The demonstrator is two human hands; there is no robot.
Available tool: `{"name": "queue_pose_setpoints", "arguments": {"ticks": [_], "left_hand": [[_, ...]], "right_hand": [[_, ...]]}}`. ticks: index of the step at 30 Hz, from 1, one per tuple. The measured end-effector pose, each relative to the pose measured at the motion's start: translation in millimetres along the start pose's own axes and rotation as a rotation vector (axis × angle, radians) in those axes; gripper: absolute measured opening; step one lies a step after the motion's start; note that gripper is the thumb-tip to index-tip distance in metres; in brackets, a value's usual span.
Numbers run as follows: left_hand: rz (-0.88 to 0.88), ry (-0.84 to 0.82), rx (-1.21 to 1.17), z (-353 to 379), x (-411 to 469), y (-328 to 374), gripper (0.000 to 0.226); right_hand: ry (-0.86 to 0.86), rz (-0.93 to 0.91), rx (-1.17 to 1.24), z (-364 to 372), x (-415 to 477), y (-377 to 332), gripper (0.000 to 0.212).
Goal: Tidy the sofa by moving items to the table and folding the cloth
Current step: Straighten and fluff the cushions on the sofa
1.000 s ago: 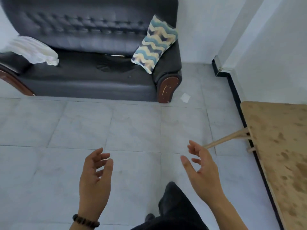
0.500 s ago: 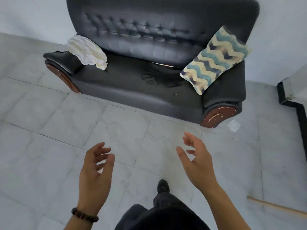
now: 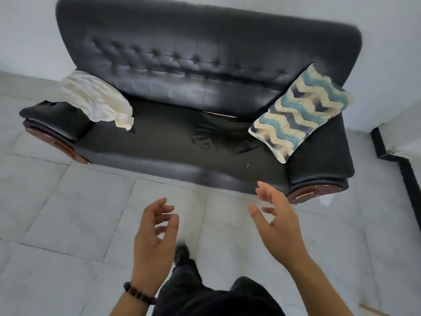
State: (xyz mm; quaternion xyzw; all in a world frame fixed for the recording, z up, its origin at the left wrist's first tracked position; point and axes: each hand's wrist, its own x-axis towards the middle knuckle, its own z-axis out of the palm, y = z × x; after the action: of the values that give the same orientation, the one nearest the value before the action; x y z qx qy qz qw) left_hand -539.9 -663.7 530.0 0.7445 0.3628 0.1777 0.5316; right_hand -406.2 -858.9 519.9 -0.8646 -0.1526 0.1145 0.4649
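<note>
Floor (image 3: 57, 213): pale grey tiles are spreading across the room, meeting a white wall (image 3: 22, 30) behind.
Cloth (image 3: 95, 99): a crumpled white piece is lying draped over the armrest at the left of the view, well apart from both hands, up and to the left of them.
Sofa (image 3: 182, 65): a dark tufted two-seater is standing against the wall.
Left hand (image 3: 152, 242): is hovering over the tiles, fingers loosely curled, holding nothing, a beaded bracelet (image 3: 139, 293) sitting at the wrist.
Right hand (image 3: 278, 226): is hovering spread and empty near the sofa's front edge.
Pillow (image 3: 300, 110): a wavy blue-and-cream one is leaning against the far armrest.
</note>
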Motion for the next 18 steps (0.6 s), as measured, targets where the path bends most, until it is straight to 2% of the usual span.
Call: {"name": "queue_pose_setpoints", "arguments": {"ticks": [6, 10, 18], "left_hand": [[0.141, -0.241, 0.055, 40, 123, 49, 0.032], [0.152, -0.377, 0.084, 96, 181, 67, 0.031], [0.029, -0.470, 0.145, 253, 264, 92, 0.036]], "right_hand": [[0.225, 0.161, 0.054, -8, 65, -7, 0.047], [0.334, 0.274, 0.105, -23, 111, 16, 0.046], [0.307, 0.460, 0.170, -81, 244, 96, 0.044]]}}
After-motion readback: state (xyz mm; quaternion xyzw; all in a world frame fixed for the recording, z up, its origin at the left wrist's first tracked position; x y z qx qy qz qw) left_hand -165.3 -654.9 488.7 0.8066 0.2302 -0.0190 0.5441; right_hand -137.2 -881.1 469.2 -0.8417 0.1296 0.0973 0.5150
